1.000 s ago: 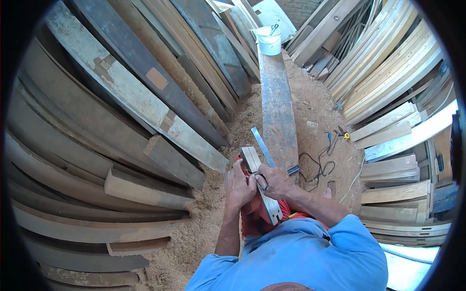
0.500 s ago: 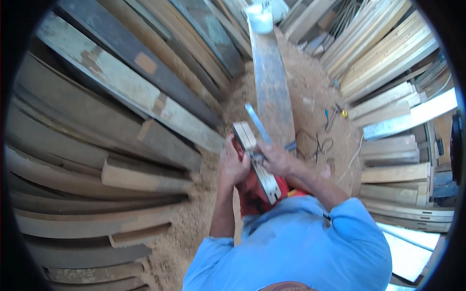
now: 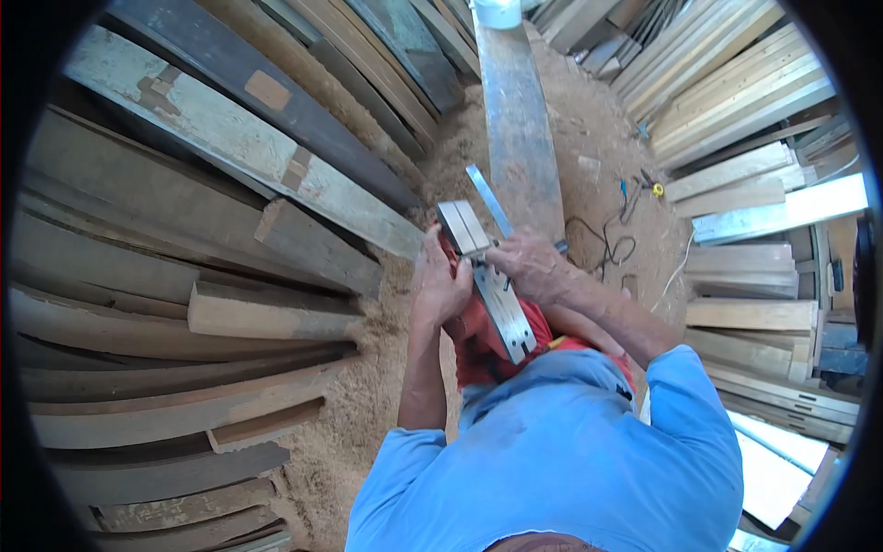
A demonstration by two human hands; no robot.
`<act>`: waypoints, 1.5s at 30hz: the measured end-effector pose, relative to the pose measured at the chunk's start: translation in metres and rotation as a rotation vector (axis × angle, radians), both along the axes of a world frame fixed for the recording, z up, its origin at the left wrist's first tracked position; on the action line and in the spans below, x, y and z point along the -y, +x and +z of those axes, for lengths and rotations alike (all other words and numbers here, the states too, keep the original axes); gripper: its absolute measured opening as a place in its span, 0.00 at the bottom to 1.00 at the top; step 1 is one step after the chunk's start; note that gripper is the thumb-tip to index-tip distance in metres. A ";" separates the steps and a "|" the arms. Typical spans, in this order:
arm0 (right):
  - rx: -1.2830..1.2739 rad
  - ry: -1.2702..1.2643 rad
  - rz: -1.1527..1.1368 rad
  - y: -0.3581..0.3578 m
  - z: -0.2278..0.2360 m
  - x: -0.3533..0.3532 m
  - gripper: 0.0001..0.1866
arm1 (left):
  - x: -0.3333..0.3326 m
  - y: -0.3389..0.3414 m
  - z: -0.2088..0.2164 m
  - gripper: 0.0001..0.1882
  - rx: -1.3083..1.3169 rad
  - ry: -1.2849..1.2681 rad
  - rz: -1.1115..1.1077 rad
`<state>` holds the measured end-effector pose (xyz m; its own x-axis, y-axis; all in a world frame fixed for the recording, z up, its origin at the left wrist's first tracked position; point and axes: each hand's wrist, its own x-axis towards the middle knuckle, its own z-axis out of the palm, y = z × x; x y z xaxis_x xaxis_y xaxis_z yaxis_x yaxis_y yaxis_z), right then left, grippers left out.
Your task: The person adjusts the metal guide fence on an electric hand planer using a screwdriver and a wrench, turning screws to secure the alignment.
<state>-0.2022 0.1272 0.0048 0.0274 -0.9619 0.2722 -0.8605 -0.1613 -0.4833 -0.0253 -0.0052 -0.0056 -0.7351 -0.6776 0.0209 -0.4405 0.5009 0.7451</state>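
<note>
An electric planer (image 3: 501,313) with a red body lies sole-up in front of my lap, its two metal sole plates showing. My left hand (image 3: 441,281) grips its far left side, thumb near the gap between the plates. Over that gap my right hand (image 3: 533,265) is closed, its fingertips at the cutter area. A dark rounded end (image 3: 562,247) shows just beyond the right hand; what the fingers pinch is hidden. A flat shiny metal strip (image 3: 487,198) slants away from the right fingers; I cannot tell whether they hold it.
A long worn plank (image 3: 522,129) runs ahead, with a white tub (image 3: 498,13) at its far end. Stacked timber (image 3: 267,138) crowds the left; lighter boards (image 3: 736,83) line the right. A dark cord (image 3: 602,241) and yellow-handled tool (image 3: 657,189) lie on the sawdust floor (image 3: 589,138).
The view has tilted, so the plank and tub sit higher in the picture. Both hands stay at the planer; the right hand and forearm have shifted slightly to the right.
</note>
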 end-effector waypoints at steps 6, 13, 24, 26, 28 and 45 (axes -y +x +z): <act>0.184 0.340 -0.244 0.014 0.016 0.011 0.12 | -0.009 -0.006 0.016 0.41 0.075 -0.026 0.034; 0.434 0.377 -0.445 0.021 -0.012 0.009 0.16 | -0.013 -0.009 0.021 0.42 0.125 -0.014 0.022; 0.311 0.298 -0.247 -0.001 0.011 -0.014 0.14 | -0.003 -0.005 0.006 0.41 -0.009 0.039 0.017; 0.144 0.333 -0.222 -0.004 0.008 -0.011 0.16 | 0.004 0.000 0.005 0.40 -0.022 0.082 0.024; 0.087 0.222 -0.172 -0.011 -0.005 -0.016 0.17 | 0.004 0.000 0.005 0.40 -0.021 0.108 0.012; 0.333 0.330 -0.450 0.012 0.003 0.007 0.12 | -0.009 -0.007 0.012 0.43 0.009 -0.072 0.018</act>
